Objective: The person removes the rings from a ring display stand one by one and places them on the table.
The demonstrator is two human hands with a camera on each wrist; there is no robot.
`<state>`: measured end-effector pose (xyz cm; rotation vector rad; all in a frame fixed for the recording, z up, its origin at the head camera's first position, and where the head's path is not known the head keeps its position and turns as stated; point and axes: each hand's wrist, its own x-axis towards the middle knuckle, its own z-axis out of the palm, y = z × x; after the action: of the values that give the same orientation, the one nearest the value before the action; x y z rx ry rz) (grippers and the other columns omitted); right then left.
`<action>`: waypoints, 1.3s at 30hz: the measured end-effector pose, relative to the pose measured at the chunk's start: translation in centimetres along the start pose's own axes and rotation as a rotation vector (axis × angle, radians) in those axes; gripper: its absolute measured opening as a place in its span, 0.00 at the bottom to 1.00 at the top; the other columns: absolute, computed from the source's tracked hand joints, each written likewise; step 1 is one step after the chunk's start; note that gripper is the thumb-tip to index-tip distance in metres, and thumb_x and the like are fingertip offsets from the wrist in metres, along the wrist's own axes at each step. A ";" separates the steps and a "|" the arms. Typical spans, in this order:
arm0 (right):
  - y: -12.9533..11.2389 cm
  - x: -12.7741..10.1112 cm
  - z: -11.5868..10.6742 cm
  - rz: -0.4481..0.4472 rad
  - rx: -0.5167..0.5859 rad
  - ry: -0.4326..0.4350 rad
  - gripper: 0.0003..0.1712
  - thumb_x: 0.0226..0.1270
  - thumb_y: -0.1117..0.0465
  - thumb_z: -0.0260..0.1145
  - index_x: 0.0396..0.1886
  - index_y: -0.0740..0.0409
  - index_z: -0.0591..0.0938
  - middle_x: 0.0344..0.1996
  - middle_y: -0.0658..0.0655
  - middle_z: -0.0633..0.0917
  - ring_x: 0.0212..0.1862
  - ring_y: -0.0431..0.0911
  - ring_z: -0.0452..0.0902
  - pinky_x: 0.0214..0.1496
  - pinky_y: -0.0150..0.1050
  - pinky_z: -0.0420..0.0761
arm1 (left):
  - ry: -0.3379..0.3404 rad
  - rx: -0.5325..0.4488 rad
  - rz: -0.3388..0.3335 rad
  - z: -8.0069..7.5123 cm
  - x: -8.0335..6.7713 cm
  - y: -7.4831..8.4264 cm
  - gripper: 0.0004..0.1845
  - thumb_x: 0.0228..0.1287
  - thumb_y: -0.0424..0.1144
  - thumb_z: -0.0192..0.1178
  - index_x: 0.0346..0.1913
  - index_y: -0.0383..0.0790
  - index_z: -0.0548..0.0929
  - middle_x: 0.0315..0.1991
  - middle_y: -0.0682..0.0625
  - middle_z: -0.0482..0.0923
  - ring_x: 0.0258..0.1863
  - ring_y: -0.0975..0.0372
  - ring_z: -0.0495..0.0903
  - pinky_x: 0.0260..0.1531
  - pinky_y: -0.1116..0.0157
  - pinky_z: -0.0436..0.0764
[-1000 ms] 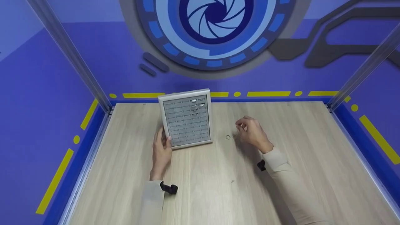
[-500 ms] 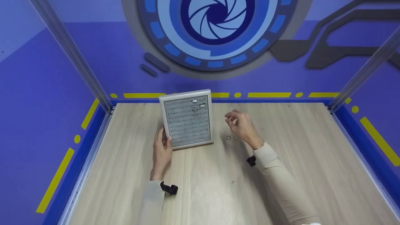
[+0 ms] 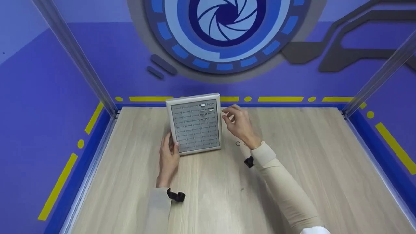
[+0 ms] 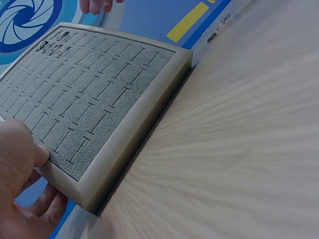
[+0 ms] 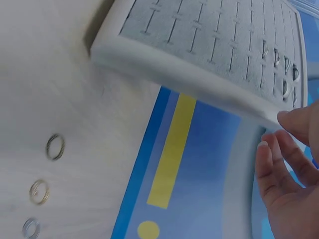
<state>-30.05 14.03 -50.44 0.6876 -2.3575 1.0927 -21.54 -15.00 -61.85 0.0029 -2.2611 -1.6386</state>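
A ring display tray (image 3: 195,130), with a pale frame and grey slotted padding, stands tilted on the table. Several silver rings (image 5: 285,89) sit in slots near its upper right corner. My left hand (image 3: 168,159) grips its lower left edge, the thumb (image 4: 42,155) on the front and other fingers behind. Beside the upper right edge is my right hand (image 3: 239,123), thumb and fingertips drawn close together. I cannot tell whether a ring is between them. On the table to the right lie a dark ring (image 5: 55,147), a gold-toned ring (image 5: 39,191) and a silver ring (image 5: 31,228).
The wood-grain table (image 3: 208,201) ends at a blue back wall (image 3: 107,65) with yellow marks. Metal posts (image 3: 78,61) stand at its back corners. A small dark speck (image 3: 242,189) lies on the table in front of the rings.
My right hand has moved left and farther back, from above the loose rings to the tray's upper right edge. Left hand and tray stay in place.
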 end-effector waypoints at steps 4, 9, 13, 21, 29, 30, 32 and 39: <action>-0.6 0.7 0.9 -0.031 0.010 0.025 0.09 0.66 0.75 0.72 0.45 0.67 0.90 0.42 0.63 0.89 0.38 0.53 0.88 0.34 0.44 0.90 | 0.002 -0.005 0.001 0.0 0.0 0.0 0.31 0.81 0.29 0.56 0.81 0.33 0.63 0.69 0.36 0.73 0.67 0.47 0.79 0.69 0.50 0.81; -0.9 1.2 1.9 -0.070 0.013 0.045 0.10 0.66 0.76 0.72 0.45 0.67 0.90 0.42 0.63 0.88 0.38 0.53 0.88 0.33 0.43 0.90 | -0.005 0.007 0.012 -0.1 0.1 -0.1 0.30 0.81 0.28 0.56 0.81 0.32 0.63 0.70 0.36 0.73 0.68 0.46 0.78 0.69 0.50 0.81; -1.2 1.5 2.6 -0.096 0.020 0.071 0.10 0.65 0.76 0.73 0.45 0.67 0.90 0.43 0.64 0.87 0.38 0.53 0.88 0.33 0.44 0.89 | -0.010 0.034 0.029 -0.2 0.2 0.0 0.30 0.81 0.28 0.55 0.81 0.31 0.62 0.70 0.35 0.71 0.69 0.46 0.77 0.70 0.51 0.80; -2.2 2.0 3.8 -0.166 -0.144 0.054 0.10 0.73 0.73 0.68 0.50 0.65 0.90 0.47 0.62 0.84 0.42 0.51 0.85 0.40 0.41 0.89 | -0.004 0.101 0.063 -0.2 0.1 0.1 0.30 0.82 0.29 0.55 0.80 0.27 0.62 0.70 0.32 0.69 0.70 0.43 0.74 0.70 0.45 0.79; -2.6 2.2 4.2 -0.191 -0.264 0.060 0.10 0.73 0.75 0.67 0.48 0.65 0.89 0.46 0.62 0.83 0.47 0.54 0.86 0.48 0.44 0.90 | -0.001 0.092 0.057 0.0 0.1 0.0 0.30 0.82 0.30 0.55 0.80 0.29 0.62 0.73 0.32 0.69 0.71 0.43 0.74 0.69 0.45 0.79; -2.6 2.2 4.2 -0.194 -0.263 0.060 0.09 0.73 0.75 0.67 0.48 0.65 0.89 0.46 0.62 0.83 0.47 0.54 0.86 0.48 0.45 0.90 | 0.000 0.094 0.058 0.0 0.1 0.0 0.30 0.82 0.30 0.55 0.80 0.29 0.62 0.73 0.32 0.69 0.71 0.43 0.73 0.69 0.44 0.79; -2.5 2.2 4.3 -0.196 -0.269 0.057 0.09 0.73 0.76 0.66 0.47 0.65 0.89 0.46 0.62 0.83 0.47 0.54 0.86 0.49 0.45 0.90 | 0.000 0.100 0.056 0.0 0.1 0.0 0.30 0.82 0.31 0.55 0.80 0.29 0.62 0.74 0.32 0.68 0.72 0.43 0.73 0.69 0.44 0.79; -2.3 2.0 4.4 -0.200 -0.282 0.047 0.10 0.76 0.76 0.64 0.49 0.64 0.87 0.48 0.61 0.83 0.47 0.54 0.85 0.48 0.46 0.90 | 0.004 0.129 0.043 -0.1 -0.1 0.0 0.30 0.83 0.32 0.55 0.81 0.30 0.62 0.75 0.32 0.66 0.73 0.42 0.71 0.70 0.44 0.78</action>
<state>-31.07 8.74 -50.54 0.7638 -2.2837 0.6682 -21.39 -15.07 -61.85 -0.0111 -2.3434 -1.4675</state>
